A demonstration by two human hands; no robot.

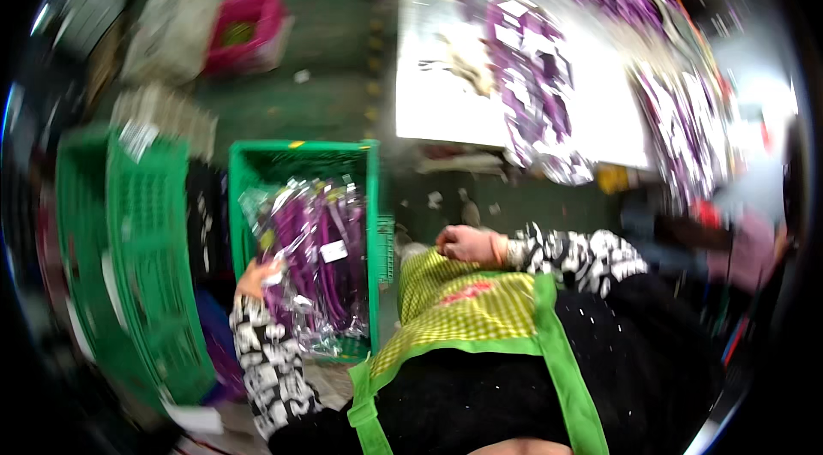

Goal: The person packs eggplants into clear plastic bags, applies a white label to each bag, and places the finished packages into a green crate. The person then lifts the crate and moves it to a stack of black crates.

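Note:
My left hand (254,278) is at the near left side of a green plastic crate (373,249), its fingers on the edge of a clear plastic bag (315,223). Long purple strips show through the film, with a white label (334,251) on top. Several such bags seem to lie together inside; glare and blur hide where one ends. My right hand (472,244) is held in front of the yellow-green checked apron (476,313), fingers curled in, with nothing visible in it.
Stacked green crates (148,249) stand on the left. Ahead right is a bright white table (443,114) with purple bagged pieces (530,76) hanging over its near edge. A pink-lined bin (247,31) stands on the floor at far left. Someone in pink (749,249) is at the right.

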